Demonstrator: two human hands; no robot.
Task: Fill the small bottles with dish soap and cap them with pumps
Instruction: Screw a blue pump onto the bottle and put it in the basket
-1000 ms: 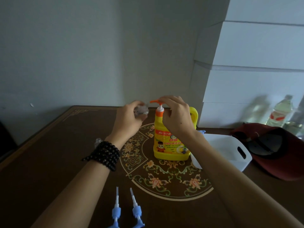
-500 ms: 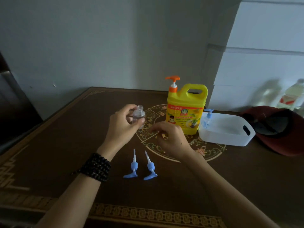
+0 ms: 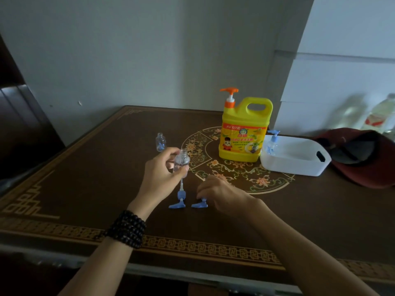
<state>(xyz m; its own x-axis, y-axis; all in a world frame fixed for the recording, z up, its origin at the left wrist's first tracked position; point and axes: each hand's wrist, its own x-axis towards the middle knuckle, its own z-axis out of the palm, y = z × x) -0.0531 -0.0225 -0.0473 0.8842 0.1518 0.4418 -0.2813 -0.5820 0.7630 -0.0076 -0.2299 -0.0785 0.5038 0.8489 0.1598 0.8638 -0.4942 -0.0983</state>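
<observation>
Capping step: left hand (image 3: 162, 174) pinches small bottle (image 3: 181, 162); right hand (image 3: 218, 194), fingers curled, seemingly grasps blue pump (image 3: 199, 204); next, insert it.

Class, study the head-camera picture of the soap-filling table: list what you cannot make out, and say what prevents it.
- Right pump, head view: the right hand covers its stem, so the grip cannot be told.
- Held bottle, head view: the left hand wraps it; dim light hides any soap level.
- Bottles at far right, head view: blurred and cut by the edge.
- Jug label: print too small.
</observation>
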